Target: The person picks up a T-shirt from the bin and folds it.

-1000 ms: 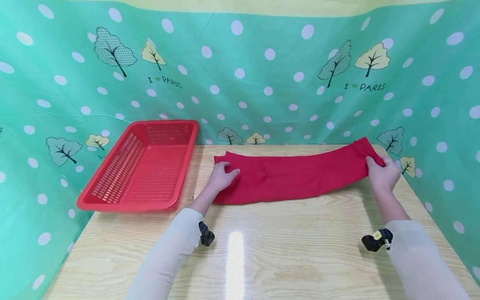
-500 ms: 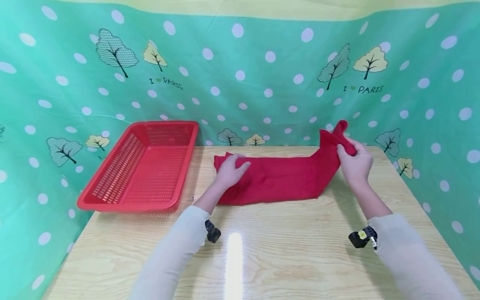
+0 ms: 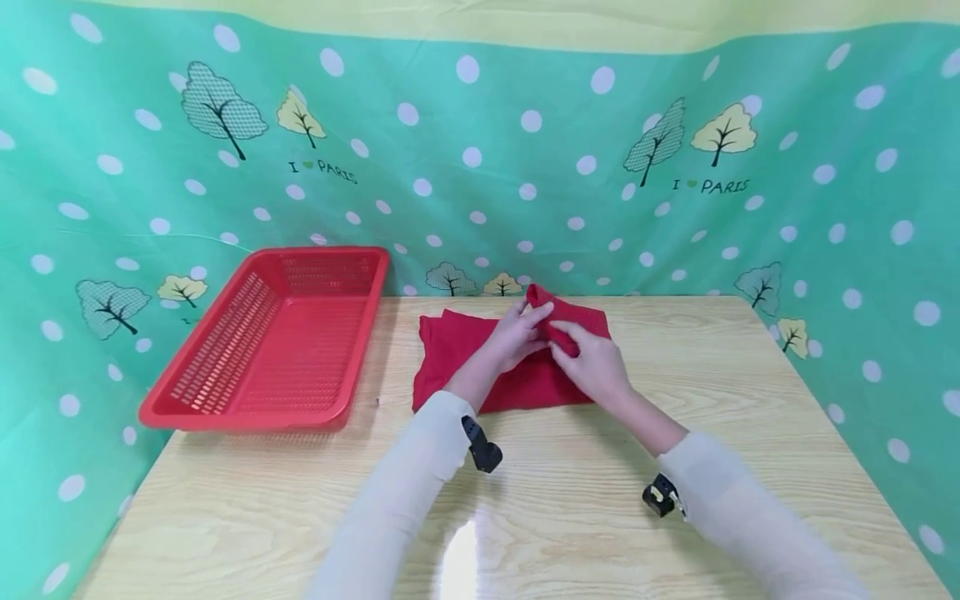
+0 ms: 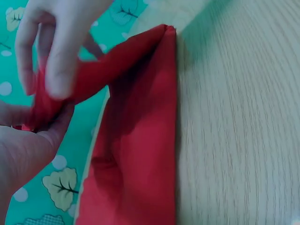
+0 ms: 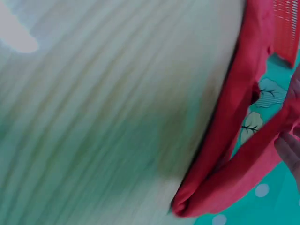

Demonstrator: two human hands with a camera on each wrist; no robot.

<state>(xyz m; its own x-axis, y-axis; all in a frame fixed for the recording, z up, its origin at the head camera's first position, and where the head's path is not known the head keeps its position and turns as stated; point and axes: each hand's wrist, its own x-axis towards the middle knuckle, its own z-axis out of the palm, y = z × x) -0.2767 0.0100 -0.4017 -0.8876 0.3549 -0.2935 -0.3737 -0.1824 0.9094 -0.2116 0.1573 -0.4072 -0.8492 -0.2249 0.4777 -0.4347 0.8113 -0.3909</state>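
Observation:
A red cloth [image 3: 465, 333] lies as a band on the table, its right part lifted and folded back over to the left. My left hand [image 3: 517, 337] holds the raised end, which in the left wrist view sits between the thumb and fingers of that hand [image 4: 28, 145]. Beside it, my right hand [image 3: 592, 362] pinches the same raised end from the right. Its fingers [image 4: 63, 61] come down over the cloth and look blurred. From the right wrist camera, the fold of the cloth [image 5: 243, 173] opens in a V, with right-hand fingertips [image 5: 288, 152] at the edge.
A red plastic basket [image 3: 300, 333] stands at the left of the wooden table [image 3: 570, 508]. Behind hangs a green curtain [image 3: 480, 208] with dots and trees, near the table's back edge. A black wrist camera [image 3: 483, 446] sits on each sleeve.
My right hand has carried the cloth's right end up and leftward, folding it over. My left hand has left the cloth's left end, moved right, and met the raised end.

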